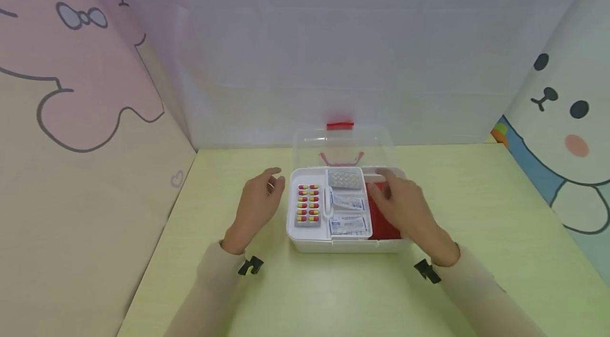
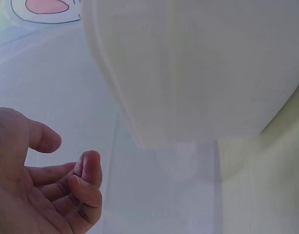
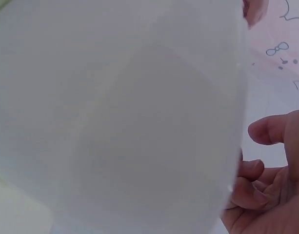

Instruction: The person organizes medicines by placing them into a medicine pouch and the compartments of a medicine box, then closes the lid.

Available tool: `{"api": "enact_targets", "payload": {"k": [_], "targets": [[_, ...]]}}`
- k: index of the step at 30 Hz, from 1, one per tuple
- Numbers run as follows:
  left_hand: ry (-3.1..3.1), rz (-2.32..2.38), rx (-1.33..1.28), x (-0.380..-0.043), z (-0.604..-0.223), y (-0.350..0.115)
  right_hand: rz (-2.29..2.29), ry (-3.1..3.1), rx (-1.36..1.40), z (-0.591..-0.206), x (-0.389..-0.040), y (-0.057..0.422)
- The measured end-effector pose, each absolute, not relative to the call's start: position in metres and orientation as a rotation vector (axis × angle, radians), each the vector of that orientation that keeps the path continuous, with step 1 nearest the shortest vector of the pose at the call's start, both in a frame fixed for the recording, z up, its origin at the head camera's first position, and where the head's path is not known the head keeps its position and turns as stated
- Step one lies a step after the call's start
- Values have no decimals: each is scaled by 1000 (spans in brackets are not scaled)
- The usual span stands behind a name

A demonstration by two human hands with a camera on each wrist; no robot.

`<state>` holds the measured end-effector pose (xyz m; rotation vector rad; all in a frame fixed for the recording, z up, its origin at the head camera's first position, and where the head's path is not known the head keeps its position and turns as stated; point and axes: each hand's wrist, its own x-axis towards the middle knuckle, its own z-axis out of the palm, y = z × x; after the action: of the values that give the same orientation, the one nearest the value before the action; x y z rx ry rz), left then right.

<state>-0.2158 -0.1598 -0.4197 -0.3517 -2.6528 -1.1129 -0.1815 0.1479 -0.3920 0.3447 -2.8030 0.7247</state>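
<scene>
A white medicine box (image 1: pixel 343 247) stands on the table with its clear lid (image 1: pixel 376 141) raised at the back. Its white inner tray (image 1: pixel 294 183) holds a blister pack of red-and-yellow capsules (image 1: pixel 308 204), a blister pack of pale tablets (image 1: pixel 345 180) and small printed packets (image 1: pixel 349 225). Right of the tray, something red (image 1: pixel 383 225) lies in the box, partly covered. My left hand (image 1: pixel 257 199) hovers beside the tray's left edge, fingers loosely bent, holding nothing. Over the box's right side is my right hand (image 1: pixel 405 202), its thumb and fingers apart; some fingertips are hidden behind the box wall in the right wrist view.
The pale yellow table (image 1: pixel 229 300) extends to both sides and in front of the box. A white sheet (image 1: pixel 305 61) hangs behind it. Cartoon-printed panels flank the table, pink at left (image 1: pixel 86 98) and with a white bear at right (image 1: pixel 572 141).
</scene>
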Motion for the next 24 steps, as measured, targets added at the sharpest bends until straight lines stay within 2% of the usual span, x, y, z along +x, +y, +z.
{"api": "enact_targets", "payload": {"k": [7, 12, 24], "targets": [[-2495, -1362, -341, -254, -402, -164, 807, -2674, 342, -365, -207, 182], [-2533, -1449, -305, -278, -402, -162, 910, -2636, 290, -365, -228, 203], [-2723, -2059, -12, -327, -456, -168, 1173, -2883, 107, -403, -261, 239]]}}
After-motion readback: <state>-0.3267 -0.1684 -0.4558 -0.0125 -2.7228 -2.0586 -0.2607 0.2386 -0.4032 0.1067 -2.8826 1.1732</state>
